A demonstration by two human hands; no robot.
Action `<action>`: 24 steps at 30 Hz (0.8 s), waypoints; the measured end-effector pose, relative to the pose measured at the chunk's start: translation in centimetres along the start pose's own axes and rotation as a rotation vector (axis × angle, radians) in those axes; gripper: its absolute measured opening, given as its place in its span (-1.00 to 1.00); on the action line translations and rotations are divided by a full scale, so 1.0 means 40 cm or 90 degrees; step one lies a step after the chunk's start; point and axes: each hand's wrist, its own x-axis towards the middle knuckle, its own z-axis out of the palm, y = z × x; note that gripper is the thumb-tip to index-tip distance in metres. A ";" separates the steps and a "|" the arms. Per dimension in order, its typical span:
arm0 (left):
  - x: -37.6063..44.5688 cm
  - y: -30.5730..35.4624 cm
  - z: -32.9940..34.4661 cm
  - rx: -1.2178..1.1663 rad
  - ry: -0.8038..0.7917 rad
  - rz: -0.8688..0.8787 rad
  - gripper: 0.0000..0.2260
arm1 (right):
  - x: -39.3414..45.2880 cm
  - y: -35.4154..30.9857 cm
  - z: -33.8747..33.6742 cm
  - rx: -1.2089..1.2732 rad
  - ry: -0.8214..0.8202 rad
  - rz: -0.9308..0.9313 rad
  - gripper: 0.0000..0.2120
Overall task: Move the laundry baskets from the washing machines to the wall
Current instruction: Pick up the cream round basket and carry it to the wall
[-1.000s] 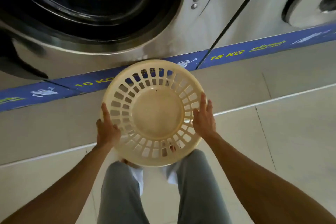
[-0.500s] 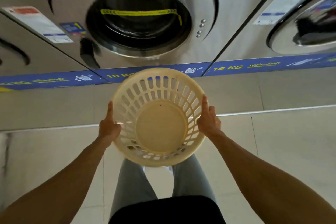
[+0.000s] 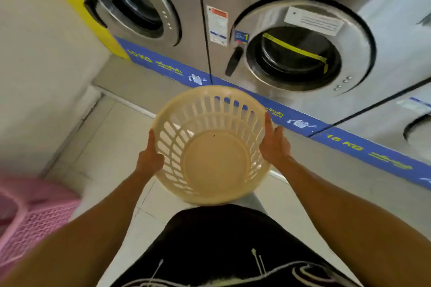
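A round cream plastic laundry basket with slotted sides hangs empty in the air in front of my body, held by its rim on both sides. My left hand grips the left rim, thumb up along the edge. My right hand grips the right rim. The basket is above the tiled floor, a short way in front of the steel washing machines. A pale wall rises at the left.
A pink mesh laundry basket stands on the floor at the lower left, next to the wall. A second washing machine stands in the corner. A blue strip runs along the machines' base. Light floor tiles lie between wall and machines.
The view has swung to the left and risen: the wall and the pink basket have come into sight. Both hands keep the cream basket, now carried further from the machines.
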 end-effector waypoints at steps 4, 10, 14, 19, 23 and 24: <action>-0.093 -0.193 -0.043 -0.035 -0.014 -0.047 -0.12 | -0.037 -0.149 0.021 -0.059 -0.033 -0.115 -0.18; -0.212 -0.453 -0.073 -0.092 0.118 -0.174 -0.11 | -0.142 -0.380 0.114 -0.161 -0.046 -0.264 -0.17; -0.262 -0.612 -0.101 -0.114 0.194 -0.203 -0.15 | -0.191 -0.524 0.197 -0.189 -0.055 -0.332 -0.15; -0.300 -0.761 -0.136 -0.147 0.278 -0.268 -0.18 | -0.251 -0.695 0.276 -0.206 -0.073 -0.422 -0.21; -0.293 -0.834 -0.177 -0.197 0.340 -0.299 -0.35 | -0.261 -0.827 0.338 -0.226 -0.082 -0.468 -0.24; -0.287 -0.849 -0.190 -0.212 0.348 -0.314 -0.42 | -0.257 -0.862 0.359 -0.232 -0.087 -0.478 -0.24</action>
